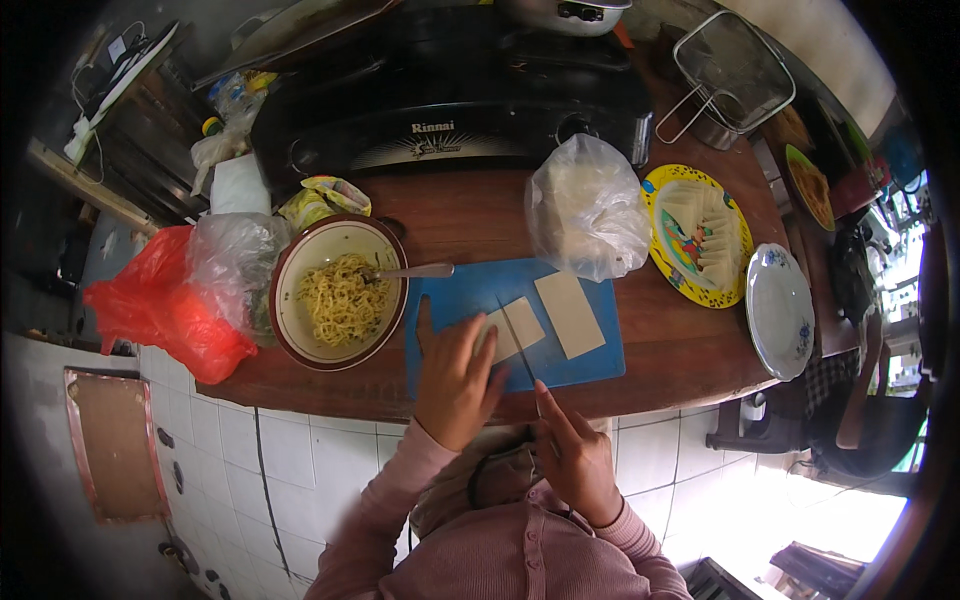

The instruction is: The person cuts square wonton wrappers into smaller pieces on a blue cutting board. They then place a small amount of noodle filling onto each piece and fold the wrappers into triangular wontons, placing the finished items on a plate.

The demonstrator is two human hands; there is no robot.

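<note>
On a blue cutting board (590, 366) lie pale, flat dough sheets. One smaller sheet (525, 321) sits under a thin-bladed knife (517, 337), whose blade crosses it at a slant. My right hand (580, 455) is closed round the knife's handle at the front edge of the board. To the left of the blade, my left hand (462, 378) rests its outstretched fingers on or just over the sheet's left part, slightly blurred. A larger rectangular sheet (570, 314) lies untouched on the right of the board.
Left stand a bowl of noodles (345, 305) with a spoon, and a red plastic bag (165, 300). Behind the board are a clear plastic bag (588, 207) and a black stove (440, 110). Right are a yellow plate (742, 235) with pale folded pieces and a white plate (780, 315).
</note>
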